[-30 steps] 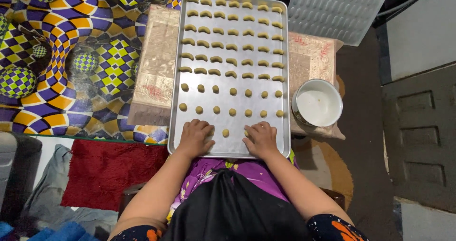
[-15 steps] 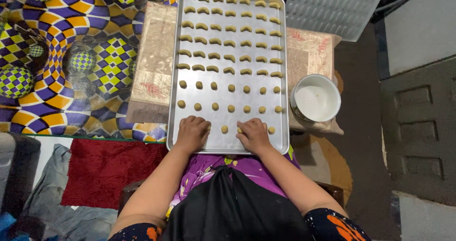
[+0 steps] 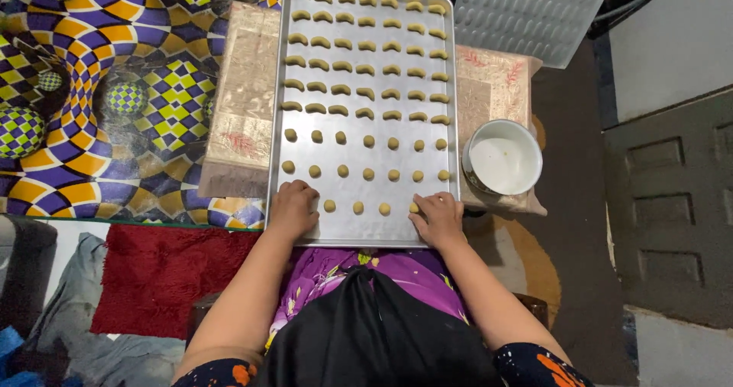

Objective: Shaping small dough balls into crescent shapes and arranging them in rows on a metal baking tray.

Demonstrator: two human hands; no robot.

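Observation:
A long metal baking tray (image 3: 427, 227) lies in front of me with several rows of small tan dough pieces. The far rows hold curved crescent pieces (image 3: 365, 70); the near rows hold small round balls (image 3: 369, 174). My left hand (image 3: 294, 208) rests on the tray's near left corner, fingers curled over a spot at the end of the nearest row. My right hand (image 3: 437, 217) lies flat at the near right, fingertips touching a ball at the row's other end. Whether either hand holds dough is hidden.
A white round bowl (image 3: 502, 158) stands right of the tray on a patterned board (image 3: 240, 120). A second perforated metal tray (image 3: 534, 13) lies at the far right. A bright checkered cloth (image 3: 107, 104) covers the left; a red mat (image 3: 172, 276) lies near my left arm.
Both hands have spread apart along the tray's near edge, the left a little further left, the right clearly further right. The nearest row now shows more balls between them.

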